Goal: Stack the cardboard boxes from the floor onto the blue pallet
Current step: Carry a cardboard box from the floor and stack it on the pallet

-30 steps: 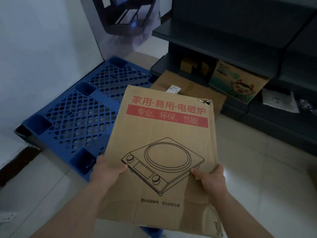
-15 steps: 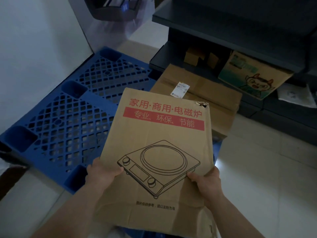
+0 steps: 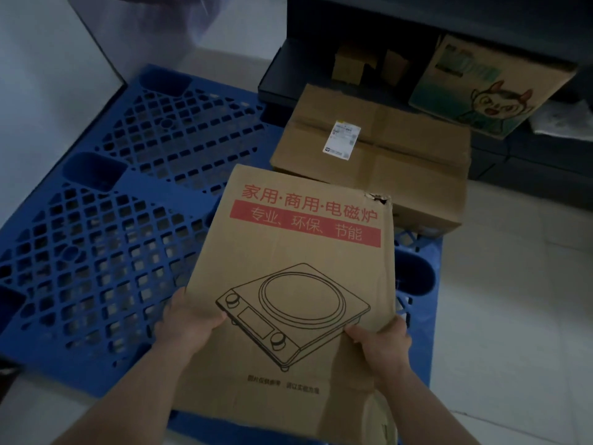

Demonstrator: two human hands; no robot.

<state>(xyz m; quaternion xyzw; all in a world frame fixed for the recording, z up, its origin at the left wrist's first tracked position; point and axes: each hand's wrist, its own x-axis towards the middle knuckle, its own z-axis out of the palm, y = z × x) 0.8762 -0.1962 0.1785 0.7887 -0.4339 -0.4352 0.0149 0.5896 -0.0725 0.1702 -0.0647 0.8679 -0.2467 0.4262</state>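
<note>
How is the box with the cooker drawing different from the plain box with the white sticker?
The cooker box has red writing and a drawing; the plain box shows only a white sticker. The cooker box is held up by the left hand and right hand; the plain box lies flat at the blue pallet's far end. Both are brown cardboard.

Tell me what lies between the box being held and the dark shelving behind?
Past the held box, a plain cardboard box with a white label sits before the dark shelving, seemingly on the blue pallet; the head view shows it.
</note>
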